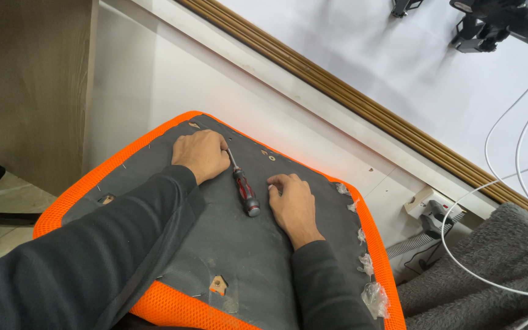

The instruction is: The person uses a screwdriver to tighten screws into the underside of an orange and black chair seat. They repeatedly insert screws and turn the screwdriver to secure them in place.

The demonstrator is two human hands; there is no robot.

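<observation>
A person in dark sleeves leans over an upturned seat cushion with a grey underside and orange mesh edge, at the centre of the frame; the left hand rests curled, fingers closed on nothing visible, just beside the tip of a screwdriver with a red and black handle; the right hand lies flat, fingers loose, just right of the handle; the screwdriver lies free between both hands, and could likely roll off the tilted panel if nudged; white cables trail at right.
</observation>
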